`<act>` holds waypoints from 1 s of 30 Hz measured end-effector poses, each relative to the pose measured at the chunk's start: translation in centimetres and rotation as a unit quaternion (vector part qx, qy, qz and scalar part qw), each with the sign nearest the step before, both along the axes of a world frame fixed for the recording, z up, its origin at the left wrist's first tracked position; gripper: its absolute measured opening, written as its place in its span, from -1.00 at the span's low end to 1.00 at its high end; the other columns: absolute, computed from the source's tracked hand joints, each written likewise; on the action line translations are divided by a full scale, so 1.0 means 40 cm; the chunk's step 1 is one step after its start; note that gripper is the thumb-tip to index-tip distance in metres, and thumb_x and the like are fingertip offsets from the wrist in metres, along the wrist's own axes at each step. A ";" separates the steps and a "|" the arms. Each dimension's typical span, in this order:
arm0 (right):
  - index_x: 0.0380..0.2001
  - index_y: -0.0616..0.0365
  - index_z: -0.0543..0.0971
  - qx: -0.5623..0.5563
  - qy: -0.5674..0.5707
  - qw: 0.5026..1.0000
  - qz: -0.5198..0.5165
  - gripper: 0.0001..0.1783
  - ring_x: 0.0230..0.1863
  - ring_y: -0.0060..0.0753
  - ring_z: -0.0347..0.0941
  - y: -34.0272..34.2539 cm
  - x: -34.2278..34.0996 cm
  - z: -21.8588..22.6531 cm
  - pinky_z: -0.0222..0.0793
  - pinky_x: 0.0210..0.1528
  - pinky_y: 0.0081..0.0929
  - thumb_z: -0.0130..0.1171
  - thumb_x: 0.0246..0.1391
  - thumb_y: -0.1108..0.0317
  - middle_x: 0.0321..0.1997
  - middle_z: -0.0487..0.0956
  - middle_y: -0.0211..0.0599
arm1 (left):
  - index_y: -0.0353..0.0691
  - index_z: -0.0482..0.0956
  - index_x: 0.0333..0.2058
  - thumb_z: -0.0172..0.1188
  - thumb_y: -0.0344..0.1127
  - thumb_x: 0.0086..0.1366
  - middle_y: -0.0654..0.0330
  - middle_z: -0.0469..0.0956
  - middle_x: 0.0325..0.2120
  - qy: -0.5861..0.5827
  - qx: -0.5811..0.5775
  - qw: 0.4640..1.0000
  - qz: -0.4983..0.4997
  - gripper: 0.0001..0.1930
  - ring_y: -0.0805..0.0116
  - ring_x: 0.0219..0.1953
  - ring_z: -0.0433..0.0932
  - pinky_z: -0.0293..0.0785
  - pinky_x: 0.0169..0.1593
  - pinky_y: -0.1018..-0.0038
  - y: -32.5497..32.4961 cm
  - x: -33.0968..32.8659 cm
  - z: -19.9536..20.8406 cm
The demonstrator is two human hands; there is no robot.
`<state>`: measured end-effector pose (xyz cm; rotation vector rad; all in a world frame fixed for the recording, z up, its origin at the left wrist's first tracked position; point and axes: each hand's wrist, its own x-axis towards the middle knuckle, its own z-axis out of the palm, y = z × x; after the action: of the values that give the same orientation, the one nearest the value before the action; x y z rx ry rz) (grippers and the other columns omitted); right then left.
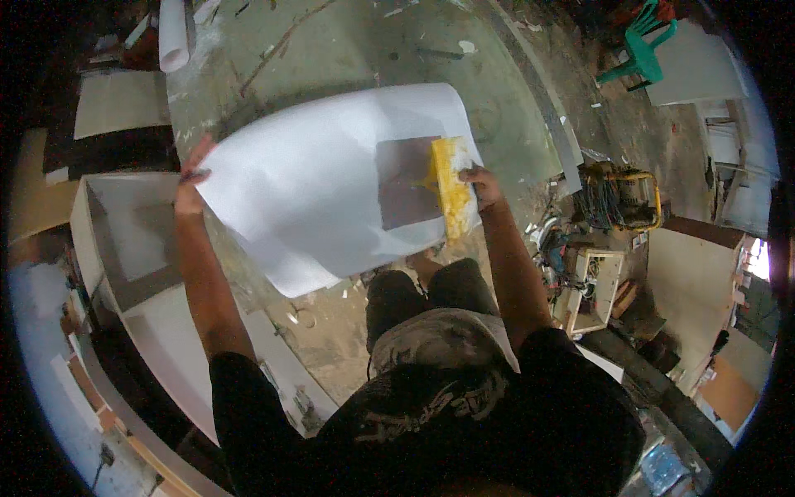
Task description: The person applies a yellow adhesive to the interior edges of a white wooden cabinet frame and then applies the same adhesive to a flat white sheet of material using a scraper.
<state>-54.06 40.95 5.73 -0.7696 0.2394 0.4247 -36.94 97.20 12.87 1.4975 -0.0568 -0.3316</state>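
Fingers of the left hand (191, 178) pinch the upper left edge of a large white sheet (319, 178), closed tight on it with the thumb over the top face. Fingers of the right hand (480, 184) curl shut around a yellow spreader (451, 197), a flat oblong pad pressed against the sheet's right part.

The sheet hangs in the air in front of the person, above a dusty concrete floor (348, 50) and just beyond the knees. It looks thin and light, stiff enough to span between the two hands yet springy: its far right end curls over and the near corner droops. Such a sheet would likely crease if gripped mid-span, so the edges seem the safest places to hold, with two hands well apart as here. A greyish rectangular patch (410, 186) shows on its face just beside the spreader.

Its long axis runs from lower left to upper right across the view, with the drooping corner pointing toward the person's left knee. The spreader's long axis runs almost straight away from the person, crossing the sheet.

To the left stands an open white cabinet carcass (116, 248). To the right lie a yellow-framed machine (625, 195) and scattered tools.
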 end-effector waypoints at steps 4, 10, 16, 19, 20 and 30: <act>0.14 0.36 0.36 0.048 0.020 0.996 0.067 -0.35 -0.09 -0.20 0.61 0.040 0.034 -0.029 0.53 0.02 -0.28 0.16 -0.10 0.44 -0.02 0.60 -0.08 | -0.08 0.52 0.12 0.16 -0.37 -0.01 0.23 0.61 -0.07 0.159 0.317 0.927 -0.123 -0.41 0.41 -0.04 0.55 0.45 -0.10 0.46 0.122 -0.012 -0.061; 0.07 0.39 0.42 0.005 0.055 0.998 0.043 -0.39 -0.17 -0.23 0.62 -0.023 0.011 -0.052 0.53 -0.01 -0.30 0.20 -0.12 0.38 -0.07 0.61 -0.09 | -0.25 0.34 0.21 0.19 -0.18 0.28 -0.07 0.38 0.18 -0.366 0.467 0.804 -0.039 -0.44 0.01 0.25 0.32 0.15 0.32 0.19 -0.523 -0.056 -0.045; 0.05 0.37 0.44 -0.105 0.058 0.992 -0.035 -0.41 -0.19 -0.23 0.62 0.024 0.004 0.034 0.55 -0.05 -0.30 0.19 -0.10 0.35 -0.12 0.63 -0.11 | -0.01 0.00 0.40 -0.10 0.31 0.32 0.09 -0.07 0.42 -0.274 0.636 0.721 -0.007 -0.19 -0.03 0.45 -0.13 -0.27 0.34 -0.30 -0.731 -0.203 -0.152; 0.06 0.37 0.43 0.014 0.061 0.998 0.025 -0.42 -0.21 -0.23 0.63 0.014 -0.010 -0.005 0.57 -0.09 -0.30 0.18 -0.07 0.34 -0.13 0.63 -0.12 | 0.06 0.00 0.40 -0.16 0.37 0.30 0.09 -0.06 0.42 -0.305 0.613 0.728 -0.010 -0.18 -0.02 0.45 -0.13 -0.28 0.33 -0.33 -0.727 -0.180 -0.155; 0.06 0.36 0.42 0.018 0.049 0.999 0.001 -0.43 -0.22 -0.23 0.63 0.013 -0.016 -0.020 0.58 -0.12 -0.30 0.16 -0.06 0.33 -0.14 0.63 -0.13 | 0.07 0.00 0.40 -0.18 0.38 0.30 0.09 -0.06 0.42 -0.314 0.613 0.725 -0.019 -0.18 -0.02 0.45 -0.13 -0.28 0.33 -0.33 -0.729 -0.158 -0.149; -0.02 0.34 0.47 0.067 0.028 0.996 -0.057 -0.50 -0.33 -0.21 0.63 0.037 -0.011 -0.042 0.60 -0.23 -0.27 0.13 -0.03 0.28 -0.25 0.64 -0.14 | 0.04 0.10 0.37 0.06 0.34 0.22 0.07 0.00 0.40 -0.263 0.560 0.781 0.080 -0.14 0.01 0.43 -0.06 -0.31 0.34 -0.29 -0.607 -0.182 -0.196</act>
<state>-54.50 42.41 4.07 -0.6100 0.3020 0.3509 -44.20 72.90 5.02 2.7402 -0.2014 0.2937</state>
